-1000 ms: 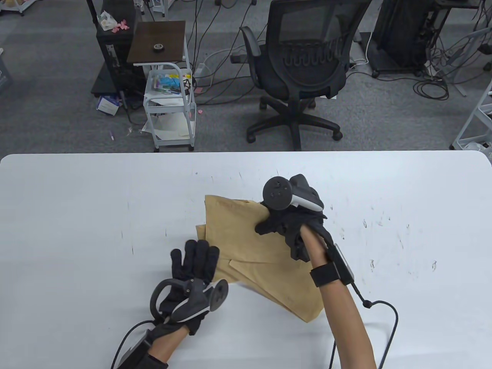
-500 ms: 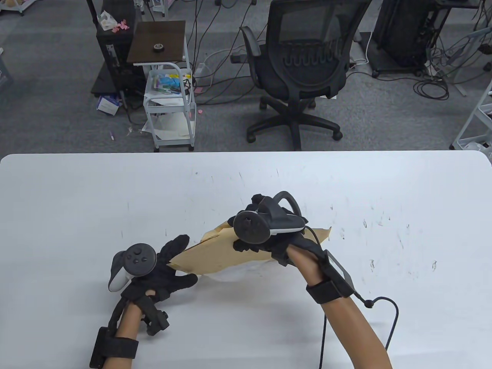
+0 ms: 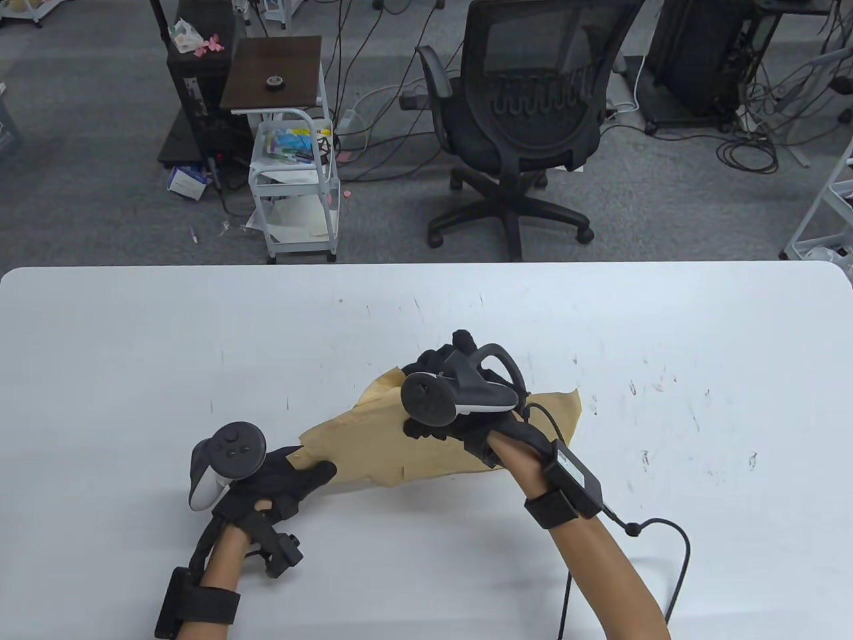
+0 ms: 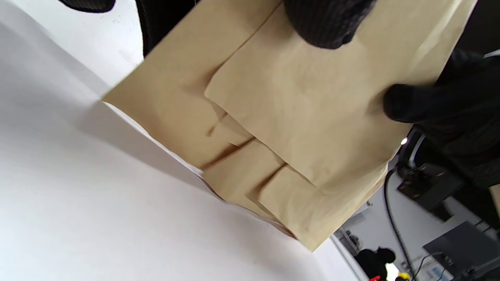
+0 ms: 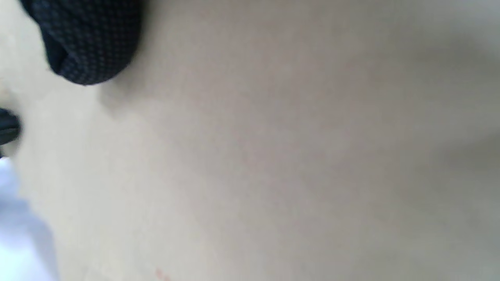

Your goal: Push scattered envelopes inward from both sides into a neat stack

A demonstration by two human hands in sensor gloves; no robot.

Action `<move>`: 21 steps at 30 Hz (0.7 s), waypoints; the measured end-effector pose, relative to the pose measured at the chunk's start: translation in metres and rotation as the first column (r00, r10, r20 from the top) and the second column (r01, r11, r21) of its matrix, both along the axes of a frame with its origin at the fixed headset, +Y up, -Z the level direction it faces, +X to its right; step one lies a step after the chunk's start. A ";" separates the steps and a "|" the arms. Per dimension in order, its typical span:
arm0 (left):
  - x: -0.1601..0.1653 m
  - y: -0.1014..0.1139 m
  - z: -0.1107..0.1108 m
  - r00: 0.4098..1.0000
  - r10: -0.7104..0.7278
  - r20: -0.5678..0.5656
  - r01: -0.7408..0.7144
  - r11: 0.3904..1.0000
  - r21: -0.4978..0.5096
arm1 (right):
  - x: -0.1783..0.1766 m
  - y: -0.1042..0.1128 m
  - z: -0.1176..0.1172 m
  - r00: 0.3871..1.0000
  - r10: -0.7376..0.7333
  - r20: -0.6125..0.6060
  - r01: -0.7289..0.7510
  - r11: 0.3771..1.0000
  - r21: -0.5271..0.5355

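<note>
**Envelopes held on edge between two hands**

At the near middle of the white table (image 3: pixel 133 347), the envelopes (image 3: pixel 373 443) stand tilted on their lower edge, gathered in a bundle. The right hand (image 3: pixel 460 413) grips the bundle from the top and right side, fingers curled over it. The left hand (image 3: pixel 280 477) pinches the left corner, thumb on the near face.

Material: tan kraft paper, matte, creased, flat rectangular sleeves with flaps. The left wrist view shows the envelopes (image 4: pixel 273 117) overlapping at staggered offsets, a fingertip (image 4: pixel 324 23) pressing on the top face; edges not yet flush. The right wrist view shows only blurred paper.

Handling, as judged: light, thin, floppy across the span but stiff along the edge; sheets likely slide on each other. Best held at opposite short ends, loosely, so tapping the long edge on the table can square them.
</note>
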State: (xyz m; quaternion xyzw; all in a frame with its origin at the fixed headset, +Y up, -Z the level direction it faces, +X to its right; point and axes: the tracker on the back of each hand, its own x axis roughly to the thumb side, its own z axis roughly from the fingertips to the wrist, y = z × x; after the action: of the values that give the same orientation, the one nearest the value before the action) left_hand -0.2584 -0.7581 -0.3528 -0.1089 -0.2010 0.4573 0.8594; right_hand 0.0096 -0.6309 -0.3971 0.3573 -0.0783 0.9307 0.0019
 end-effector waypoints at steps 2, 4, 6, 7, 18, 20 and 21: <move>0.003 -0.002 0.000 0.996 0.090 0.013 -0.090 0.995 -0.036 | 0.002 -0.002 -0.001 1.000 -0.024 0.016 0.023 0.999 0.021; 0.006 -0.001 0.001 0.994 0.110 0.004 -0.110 0.994 -0.022 | 0.004 -0.003 -0.002 0.999 -0.036 0.026 0.035 0.999 0.034; 0.005 0.005 0.001 0.999 0.025 -0.043 -0.023 0.999 0.043 | 0.007 -0.005 -0.003 0.998 -0.037 0.050 0.035 0.999 0.036; 0.004 0.010 0.001 0.997 -0.030 -0.069 0.036 0.996 0.084 | 0.008 -0.006 -0.004 0.999 -0.011 0.043 0.010 1.000 0.022; 0.004 0.027 0.008 0.971 -0.223 -0.092 0.236 0.955 0.180 | 0.015 -0.003 0.004 0.996 -0.077 0.034 0.075 0.995 0.070; 0.005 0.026 0.008 0.972 -0.220 -0.088 0.232 0.957 0.176 | 0.015 -0.003 0.005 0.996 -0.079 0.033 0.076 0.994 0.075; 0.005 0.026 0.007 0.972 -0.222 -0.080 0.233 0.957 0.173 | 0.017 -0.003 0.005 0.996 -0.081 0.041 0.078 0.994 0.078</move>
State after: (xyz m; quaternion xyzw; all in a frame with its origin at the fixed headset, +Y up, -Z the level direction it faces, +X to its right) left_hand -0.2534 -0.7323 -0.3453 -0.0389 -0.2020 0.3381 0.9183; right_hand 0.0262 -0.6344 -0.3919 0.3330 -0.1278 0.9339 0.0236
